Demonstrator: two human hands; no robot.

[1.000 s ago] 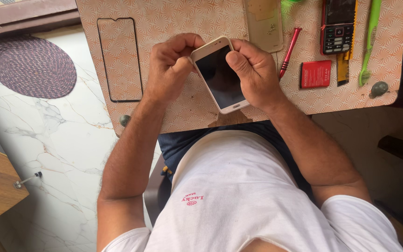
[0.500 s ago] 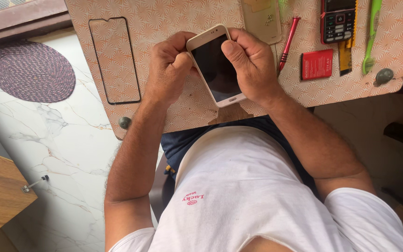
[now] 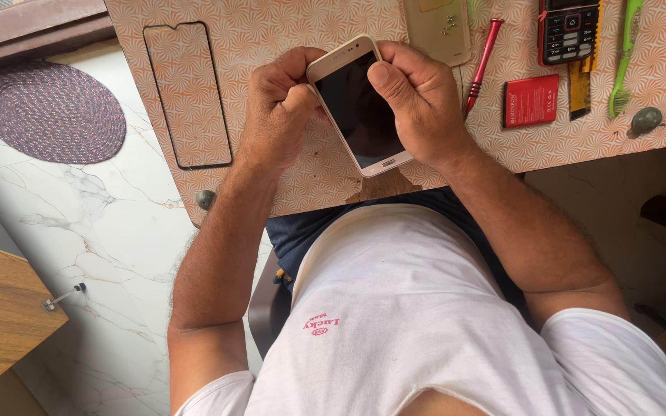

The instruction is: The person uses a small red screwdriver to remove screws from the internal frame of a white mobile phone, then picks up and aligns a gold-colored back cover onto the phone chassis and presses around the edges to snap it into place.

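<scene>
A white smartphone with a dark screen (image 3: pixel 358 115) is held just above the patterned tabletop (image 3: pixel 287 31), tilted with its home button toward me. My left hand (image 3: pixel 277 115) grips its left edge with curled fingers. My right hand (image 3: pixel 424 104) wraps around the right side, and the thumb presses on the upper right of the screen. Both forearms reach up from my white shirt.
A black-rimmed glass screen panel (image 3: pixel 187 94) lies left of the hands. To the right are a beige back cover (image 3: pixel 437 27), a red screwdriver (image 3: pixel 481 65), a red battery (image 3: pixel 531 100), a keypad phone (image 3: pixel 568 31) and a green brush (image 3: pixel 624 58). A purple woven mat (image 3: pixel 52 112) lies on the marble floor.
Both hands keep their hold on the smartphone. The phone has turned slightly, and the right thumb sits further onto the screen. The view has shifted a little.
</scene>
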